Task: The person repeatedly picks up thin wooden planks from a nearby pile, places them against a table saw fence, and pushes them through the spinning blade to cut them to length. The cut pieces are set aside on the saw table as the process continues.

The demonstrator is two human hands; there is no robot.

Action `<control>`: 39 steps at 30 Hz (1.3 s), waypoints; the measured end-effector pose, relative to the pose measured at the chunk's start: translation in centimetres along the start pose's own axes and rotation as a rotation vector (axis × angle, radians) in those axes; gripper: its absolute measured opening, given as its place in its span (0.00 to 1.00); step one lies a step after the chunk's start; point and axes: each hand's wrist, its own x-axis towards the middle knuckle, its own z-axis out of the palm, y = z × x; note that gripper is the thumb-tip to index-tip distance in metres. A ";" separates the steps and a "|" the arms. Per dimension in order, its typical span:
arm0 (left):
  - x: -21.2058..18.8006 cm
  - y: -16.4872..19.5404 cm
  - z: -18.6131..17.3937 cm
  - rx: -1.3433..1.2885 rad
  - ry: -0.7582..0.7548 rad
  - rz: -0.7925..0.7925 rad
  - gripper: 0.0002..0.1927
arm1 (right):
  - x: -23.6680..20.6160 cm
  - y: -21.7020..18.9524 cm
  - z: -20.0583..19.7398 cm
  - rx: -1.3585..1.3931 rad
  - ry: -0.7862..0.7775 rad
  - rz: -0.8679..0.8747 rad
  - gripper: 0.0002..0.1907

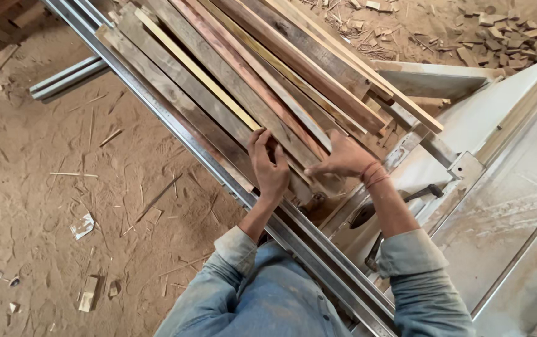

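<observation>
Sawdust-covered floor (44,187) occupies the left side, littered with splinters and small wood scraps (87,293). A pile of short offcut blocks (512,31) lies at far right. The dusty grey saw table (505,206) stands at right. Metal rails (62,76) lie at far left.
</observation>
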 end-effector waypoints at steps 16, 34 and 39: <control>0.1 4.9 -2.6 -0.544 -0.139 -0.649 0.33 | -4.4 -5.7 -0.2 0.227 -0.007 0.070 0.67; 1.5 6.2 -6.0 -0.786 -0.145 -0.617 0.27 | -5.2 -6.9 4.4 0.637 -0.012 -0.137 0.34; 1.1 7.3 -6.7 -0.253 -0.321 -0.785 0.44 | -6.7 -8.1 4.0 0.899 -0.248 0.014 0.35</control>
